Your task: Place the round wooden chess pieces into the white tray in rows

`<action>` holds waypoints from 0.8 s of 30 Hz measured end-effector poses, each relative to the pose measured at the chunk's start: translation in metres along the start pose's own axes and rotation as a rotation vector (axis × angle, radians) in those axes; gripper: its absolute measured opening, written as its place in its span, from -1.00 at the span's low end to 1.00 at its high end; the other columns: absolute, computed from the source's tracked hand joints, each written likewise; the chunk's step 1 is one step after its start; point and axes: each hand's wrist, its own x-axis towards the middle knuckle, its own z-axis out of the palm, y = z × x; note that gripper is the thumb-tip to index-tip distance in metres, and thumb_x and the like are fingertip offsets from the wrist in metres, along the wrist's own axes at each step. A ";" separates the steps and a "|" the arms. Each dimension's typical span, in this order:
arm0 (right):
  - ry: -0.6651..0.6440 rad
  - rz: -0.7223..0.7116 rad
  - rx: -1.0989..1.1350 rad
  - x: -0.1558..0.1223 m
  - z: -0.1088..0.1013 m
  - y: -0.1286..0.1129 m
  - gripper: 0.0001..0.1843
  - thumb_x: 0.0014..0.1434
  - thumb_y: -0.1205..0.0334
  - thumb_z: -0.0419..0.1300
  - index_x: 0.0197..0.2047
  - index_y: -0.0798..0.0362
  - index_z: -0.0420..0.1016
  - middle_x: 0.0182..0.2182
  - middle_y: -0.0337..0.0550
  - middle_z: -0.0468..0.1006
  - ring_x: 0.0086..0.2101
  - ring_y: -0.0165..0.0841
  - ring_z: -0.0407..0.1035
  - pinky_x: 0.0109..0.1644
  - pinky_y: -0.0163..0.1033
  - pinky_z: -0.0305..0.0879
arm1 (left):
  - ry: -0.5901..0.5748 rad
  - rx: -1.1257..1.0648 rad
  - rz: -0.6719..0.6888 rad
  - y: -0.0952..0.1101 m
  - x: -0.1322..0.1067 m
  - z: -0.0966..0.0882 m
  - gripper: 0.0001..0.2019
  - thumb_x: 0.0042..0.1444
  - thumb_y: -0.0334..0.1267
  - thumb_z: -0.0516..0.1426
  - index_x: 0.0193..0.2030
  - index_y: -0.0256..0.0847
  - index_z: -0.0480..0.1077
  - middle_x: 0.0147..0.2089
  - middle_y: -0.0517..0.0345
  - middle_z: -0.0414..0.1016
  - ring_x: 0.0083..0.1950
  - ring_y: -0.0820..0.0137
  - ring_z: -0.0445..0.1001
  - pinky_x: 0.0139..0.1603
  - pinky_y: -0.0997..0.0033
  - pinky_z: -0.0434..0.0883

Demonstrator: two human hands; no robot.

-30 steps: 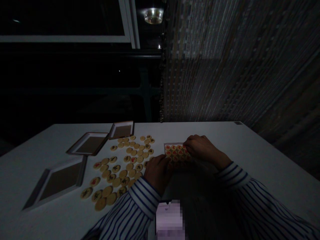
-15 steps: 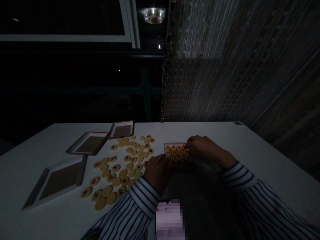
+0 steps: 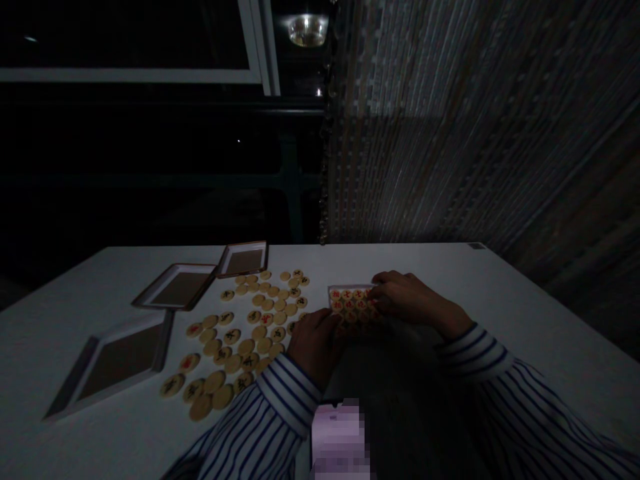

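A shallow box holds rows of round xiangqi pieces with red characters, lying face up. My left hand is closed at the box's lower left side, its fingers bent over the edge and the nearest pieces. At the upper right corner, the bent fingers of my right hand touch a red-marked piece. Both hands hide parts of the box, and its near side is lost in shadow. To the left, many loose xiangqi pieces lie scattered, some face down, others showing black or red characters.
Three shallow trays or lids, a near one, a middle one and a far one, lie along the white table's left side. A lit screen shows below my hands. Behind the table hangs a bead curtain.
My right hand has shifted very slightly at the box's upper right corner. My left hand, the box and the loose pieces stay where they were.
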 end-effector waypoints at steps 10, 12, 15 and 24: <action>-0.010 -0.005 -0.016 -0.001 -0.002 -0.003 -0.71 0.13 0.19 0.06 -0.10 -0.10 0.50 -0.02 -0.04 0.41 -0.06 -0.14 0.31 -0.13 -0.08 0.22 | -0.018 -0.018 -0.006 -0.001 0.001 -0.001 -0.73 0.04 -0.30 0.10 -0.09 -0.21 0.45 -0.05 -0.02 0.49 -0.06 0.21 0.45 -0.05 0.14 0.41; -0.012 -0.001 -0.018 -0.001 -0.003 -0.003 -0.72 0.13 0.20 0.06 -0.12 -0.10 0.50 -0.02 -0.04 0.41 -0.07 -0.15 0.31 -0.13 -0.08 0.22 | -0.027 -0.010 -0.008 -0.001 0.001 -0.001 -0.72 0.05 -0.29 0.09 -0.08 -0.20 0.45 -0.04 -0.01 0.49 -0.05 0.21 0.44 -0.05 0.13 0.41; -0.003 -0.012 -0.019 -0.001 -0.003 -0.003 -0.73 0.14 0.18 0.05 -0.13 -0.09 0.51 -0.03 -0.04 0.42 -0.07 -0.15 0.31 -0.12 -0.08 0.21 | -0.018 0.003 -0.008 0.000 0.001 -0.001 -0.73 0.06 -0.29 0.08 -0.09 -0.18 0.45 -0.04 0.01 0.49 -0.06 0.21 0.44 -0.06 0.13 0.41; 0.040 0.023 0.005 -0.005 -0.009 0.002 -0.67 0.15 0.14 0.03 -0.05 -0.07 0.46 -0.08 -0.05 0.45 -0.09 -0.17 0.32 -0.10 -0.12 0.20 | -0.010 0.017 -0.013 -0.001 0.000 0.000 -0.73 0.08 -0.26 0.07 -0.08 -0.16 0.43 -0.03 0.01 0.47 -0.04 0.23 0.44 -0.06 0.15 0.40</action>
